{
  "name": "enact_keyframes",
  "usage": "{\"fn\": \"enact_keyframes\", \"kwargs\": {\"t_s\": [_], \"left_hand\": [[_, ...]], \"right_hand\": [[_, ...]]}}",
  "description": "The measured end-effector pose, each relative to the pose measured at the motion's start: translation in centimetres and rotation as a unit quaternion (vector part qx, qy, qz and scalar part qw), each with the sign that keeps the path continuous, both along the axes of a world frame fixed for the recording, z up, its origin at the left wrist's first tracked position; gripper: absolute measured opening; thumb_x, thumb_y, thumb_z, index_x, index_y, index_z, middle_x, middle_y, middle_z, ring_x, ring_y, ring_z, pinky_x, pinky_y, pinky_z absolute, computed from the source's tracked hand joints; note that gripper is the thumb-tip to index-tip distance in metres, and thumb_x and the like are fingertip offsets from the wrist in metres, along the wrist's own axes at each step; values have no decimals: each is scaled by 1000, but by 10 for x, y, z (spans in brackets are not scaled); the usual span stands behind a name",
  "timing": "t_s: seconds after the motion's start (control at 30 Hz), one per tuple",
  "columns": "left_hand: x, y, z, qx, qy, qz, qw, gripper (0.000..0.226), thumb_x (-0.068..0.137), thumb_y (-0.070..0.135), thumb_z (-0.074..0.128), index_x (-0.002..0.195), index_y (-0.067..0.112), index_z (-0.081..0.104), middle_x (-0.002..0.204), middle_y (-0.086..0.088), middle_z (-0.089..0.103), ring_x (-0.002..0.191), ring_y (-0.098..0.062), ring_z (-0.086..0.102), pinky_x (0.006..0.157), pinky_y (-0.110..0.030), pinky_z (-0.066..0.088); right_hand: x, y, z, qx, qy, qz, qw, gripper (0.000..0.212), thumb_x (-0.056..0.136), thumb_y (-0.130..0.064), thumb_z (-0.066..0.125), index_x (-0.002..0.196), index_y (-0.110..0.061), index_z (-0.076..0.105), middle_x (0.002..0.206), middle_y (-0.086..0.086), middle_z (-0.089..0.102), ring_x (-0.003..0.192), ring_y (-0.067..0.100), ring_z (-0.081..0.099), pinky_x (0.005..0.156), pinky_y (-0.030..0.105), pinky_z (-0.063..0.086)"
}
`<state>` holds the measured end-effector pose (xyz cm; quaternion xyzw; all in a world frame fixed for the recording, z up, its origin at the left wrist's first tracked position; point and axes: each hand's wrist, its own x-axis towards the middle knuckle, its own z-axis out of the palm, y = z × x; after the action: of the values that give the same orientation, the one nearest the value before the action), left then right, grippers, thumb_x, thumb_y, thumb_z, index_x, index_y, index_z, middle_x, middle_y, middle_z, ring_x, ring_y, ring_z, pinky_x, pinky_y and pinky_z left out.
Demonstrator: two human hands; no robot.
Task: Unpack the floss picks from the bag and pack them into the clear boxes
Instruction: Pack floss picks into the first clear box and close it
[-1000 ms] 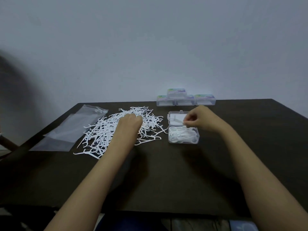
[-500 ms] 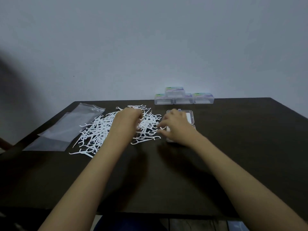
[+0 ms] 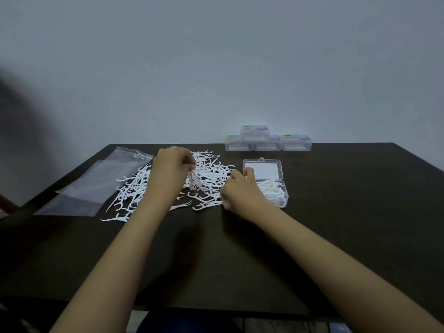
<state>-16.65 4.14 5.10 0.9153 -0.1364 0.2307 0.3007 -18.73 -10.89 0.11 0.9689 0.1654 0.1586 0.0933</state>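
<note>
Left hand (image 3: pixel 171 169) grips slim white floss picks (image 3: pixel 194 181); right hand (image 3: pixel 240 191) curls at the tangled pile (image 3: pixel 211 171), grip unclear.

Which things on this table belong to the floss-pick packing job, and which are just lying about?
Job:
floss picks, in a loose pile
open clear box, partly filled
four closed clear boxes at the back
flat plastic bag
left hand, pinching a few picks
right hand, at the pile's edge

Lying about:
table, only the surface
brown thing at the left edge, cut off, unidentifiable

Coloured labels (image 3: pixel 254 127) on the stacked boxes (image 3: pixel 268 143) look printed, nothing legible
</note>
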Motion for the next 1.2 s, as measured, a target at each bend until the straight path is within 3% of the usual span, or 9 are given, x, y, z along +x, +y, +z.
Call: {"fn": "enact_keyframes", "kwargs": {"t_s": [0.03, 0.1, 0.33, 0.6, 0.7, 0.8, 0.93, 1.03, 1.2], "left_hand": [[0, 1, 1, -7, -4, 3, 1000, 9, 79, -1, 65, 83, 3, 72, 82, -10, 70, 77, -21, 59, 72, -25, 42], [1, 4, 2, -13, -7, 11, 1000, 9, 79, 0, 65, 85, 3, 72, 82, -11, 69, 73, -17, 56, 69, -21, 38], [-1, 11, 9, -56, -25, 19, 998, 11, 79, -3, 65, 84, 4, 71, 78, -8, 66, 75, -17, 59, 74, -23, 45], [-1, 14, 15, -129, -35, 40, 990, 8, 76, 1, 70, 80, 8, 71, 70, -4, 63, 62, -5, 54, 60, -12, 42], [-1, 11, 13, -200, -25, 35, 979, 8, 74, 2, 72, 78, 9, 70, 64, 1, 63, 63, -11, 60, 63, -20, 49], [-2, 7, 7, -293, -2, 25, 956, 13, 73, 3, 74, 76, 14, 69, 54, 10, 63, 65, -15, 63, 72, -31, 52], [0, -3, 1, -392, 40, -21, 919, 12, 76, 1, 72, 80, 11, 68, 67, -4, 63, 65, -14, 61, 64, -20, 51], [6, -11, -4, -452, 84, -47, 887, 15, 77, -2, 70, 78, 12, 65, 68, -2, 62, 58, -5, 58, 57, -15, 48], [22, -30, -13, -522, 155, -80, 835, 14, 79, -3, 67, 76, 11, 64, 59, 5, 66, 66, -11, 60, 63, -17, 52]], "right_hand": [[0, -1, 1, -3, 18, 0, 1000, 15, 78, -13, 60, 90, -10, 68, 94, 6, 66, 104, 24, 47, 91, 37, 24], [-1, -3, 2, -22, 45, -2, 999, 22, 83, -10, 50, 101, -8, 63, 106, 8, 62, 113, 26, 41, 96, 39, 23], [-3, -7, 8, -64, 61, 29, 996, 22, 86, -16, 49, 103, -10, 63, 111, 7, 59, 114, 24, 39, 98, 39, 23], [-10, -10, 9, -81, 77, 49, 993, 26, 88, -22, 48, 106, -8, 61, 115, 9, 56, 115, 24, 39, 98, 39, 23], [-11, -19, 10, 24, 90, 51, 994, 16, 86, -20, 52, 94, -13, 63, 106, 6, 62, 110, 23, 41, 91, 36, 24], [-9, -30, 16, 177, 107, 39, 978, 16, 86, -17, 54, 88, -6, 65, 93, 7, 68, 98, 22, 50, 80, 30, 18], [-7, -48, 27, 337, 150, 49, 928, 15, 85, -17, 61, 70, -16, 59, 69, -2, 63, 70, 12, 55, 78, 27, 30], [-7, -60, 33, 432, 199, 75, 876, 16, 84, -10, 63, 69, -14, 62, 74, 10, 70, 66, 12, 61, 68, 28, 46], [-10, -74, 42, 483, 207, 75, 847, 7, 81, -7, 68, 75, -3, 67, 64, -1, 65, 50, -5, 56, 55, 8, 44]]}}
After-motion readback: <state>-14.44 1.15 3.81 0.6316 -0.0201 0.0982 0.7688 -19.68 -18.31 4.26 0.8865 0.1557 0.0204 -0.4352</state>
